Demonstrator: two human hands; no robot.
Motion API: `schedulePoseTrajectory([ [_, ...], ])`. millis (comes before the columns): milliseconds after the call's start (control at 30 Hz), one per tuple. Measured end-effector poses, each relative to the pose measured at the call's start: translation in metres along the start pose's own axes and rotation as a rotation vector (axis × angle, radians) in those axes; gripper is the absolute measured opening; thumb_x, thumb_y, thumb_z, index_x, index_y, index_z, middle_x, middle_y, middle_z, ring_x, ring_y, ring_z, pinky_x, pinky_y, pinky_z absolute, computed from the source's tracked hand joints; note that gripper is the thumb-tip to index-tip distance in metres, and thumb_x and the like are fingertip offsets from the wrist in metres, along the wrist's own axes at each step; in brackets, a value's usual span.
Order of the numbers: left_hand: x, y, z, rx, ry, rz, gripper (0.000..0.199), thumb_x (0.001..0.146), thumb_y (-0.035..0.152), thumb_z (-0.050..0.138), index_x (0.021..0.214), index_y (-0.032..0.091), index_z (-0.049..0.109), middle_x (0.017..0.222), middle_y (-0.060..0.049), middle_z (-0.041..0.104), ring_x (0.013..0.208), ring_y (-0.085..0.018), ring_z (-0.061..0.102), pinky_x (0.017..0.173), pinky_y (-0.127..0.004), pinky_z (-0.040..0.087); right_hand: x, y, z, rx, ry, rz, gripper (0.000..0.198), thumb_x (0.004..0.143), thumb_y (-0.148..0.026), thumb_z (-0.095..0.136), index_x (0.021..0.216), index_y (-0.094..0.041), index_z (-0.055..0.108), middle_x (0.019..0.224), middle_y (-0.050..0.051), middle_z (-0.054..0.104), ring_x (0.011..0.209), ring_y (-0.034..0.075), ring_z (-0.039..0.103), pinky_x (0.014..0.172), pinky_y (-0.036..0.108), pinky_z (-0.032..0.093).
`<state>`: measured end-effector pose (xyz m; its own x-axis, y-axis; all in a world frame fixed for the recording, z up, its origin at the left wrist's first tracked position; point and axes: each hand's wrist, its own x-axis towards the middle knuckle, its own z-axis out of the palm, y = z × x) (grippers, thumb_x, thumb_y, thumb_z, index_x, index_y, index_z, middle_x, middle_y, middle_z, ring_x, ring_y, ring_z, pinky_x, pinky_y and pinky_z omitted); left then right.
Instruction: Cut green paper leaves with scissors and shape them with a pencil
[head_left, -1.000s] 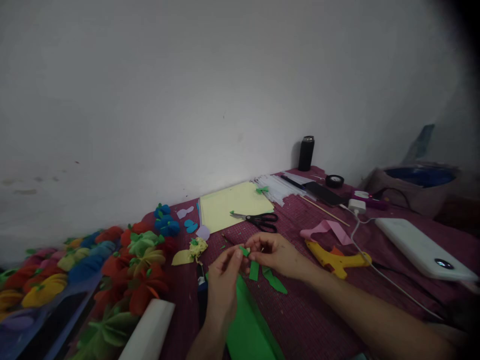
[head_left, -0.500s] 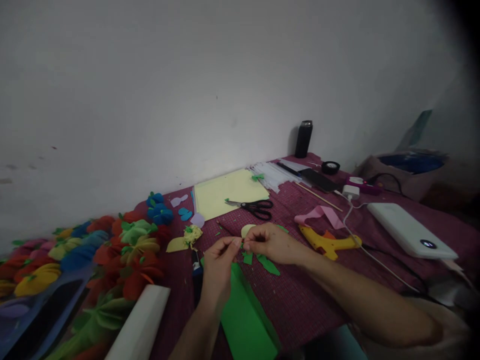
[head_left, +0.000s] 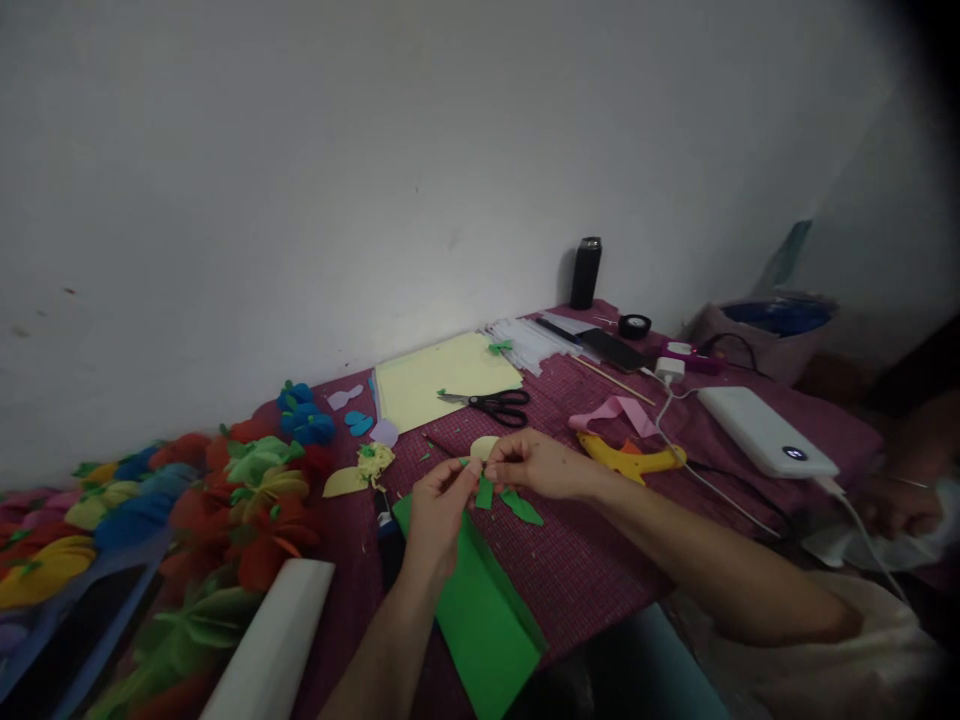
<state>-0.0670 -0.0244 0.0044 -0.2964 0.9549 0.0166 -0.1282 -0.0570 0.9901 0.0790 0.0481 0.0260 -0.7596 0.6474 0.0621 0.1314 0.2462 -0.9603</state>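
Note:
My left hand and my right hand meet over the table, fingertips pinched close together. A bit of green paper shows at the left fingertips; most of what they pinch is hidden. Just below the fingers is a green strip, and a green cut leaf shape lies beside it. Behind the fingertips lies a pale yellow paper petal. Under my left wrist stretches a large green sheet. Black-handled scissors rest on pale yellow sheets beyond my hands.
Colourful paper flowers crowd the left, beside a white roll. On the right are a yellow glue gun, pink ribbon, a white power bank with cables, and a black bottle. Another person's hand appears far right.
The view has swung a little to the right, bringing another person's hand into sight. My hands stay together, with small finger movements around the green paper.

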Motion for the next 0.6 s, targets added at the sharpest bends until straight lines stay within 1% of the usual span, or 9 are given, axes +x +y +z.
schedulePoseTrajectory([
  [100,-0.003,-0.002,0.002,0.036,-0.059,0.036,0.027,0.069,0.036,0.071,0.056,0.014,0.063,0.051,0.003,0.051,0.052,-0.009,0.041,0.05,-0.021,0.03,-0.008,-0.003,0.0,0.012,-0.004,0.043,0.03,0.076,-0.041,0.061,0.064,-0.014,0.061,0.055,-0.002,0.055,0.046,0.008,0.041,0.046,0.02,0.033],
  [233,-0.007,-0.006,0.005,-0.017,-0.099,0.006,0.029,0.068,0.038,0.071,0.055,0.014,0.061,0.051,0.003,0.051,0.051,-0.009,0.042,0.049,-0.021,0.03,-0.022,0.0,0.001,0.002,0.003,0.079,0.031,0.076,-0.044,0.062,0.068,-0.015,0.062,0.057,-0.002,0.056,0.048,0.008,0.044,0.047,0.02,0.034],
  [433,-0.01,-0.011,0.011,-0.031,-0.102,-0.064,0.031,0.066,0.043,0.07,0.064,0.013,0.068,0.051,0.001,0.052,0.049,-0.009,0.042,0.046,-0.021,0.027,-0.037,0.01,0.006,-0.013,0.066,0.1,0.034,0.078,-0.046,0.06,0.065,-0.015,0.061,0.054,-0.003,0.054,0.046,0.008,0.041,0.045,0.02,0.03],
  [533,-0.011,-0.009,0.013,-0.032,-0.106,-0.095,0.033,0.065,0.044,0.07,0.069,0.012,0.071,0.049,0.001,0.051,0.048,-0.01,0.043,0.044,-0.021,0.027,-0.041,0.011,0.008,0.086,0.102,0.131,0.034,0.074,-0.046,0.065,0.061,-0.015,0.06,0.052,-0.003,0.054,0.045,0.007,0.04,0.045,0.02,0.03],
  [600,-0.012,-0.006,0.012,-0.103,-0.131,-0.139,0.037,0.067,0.048,0.067,0.075,0.012,0.071,0.054,-0.001,0.055,0.05,-0.011,0.047,0.045,-0.021,0.029,-0.043,0.012,0.01,0.213,0.144,0.148,0.036,0.071,-0.048,0.068,0.06,-0.015,0.059,0.054,-0.003,0.056,0.045,0.007,0.042,0.046,0.02,0.032],
])
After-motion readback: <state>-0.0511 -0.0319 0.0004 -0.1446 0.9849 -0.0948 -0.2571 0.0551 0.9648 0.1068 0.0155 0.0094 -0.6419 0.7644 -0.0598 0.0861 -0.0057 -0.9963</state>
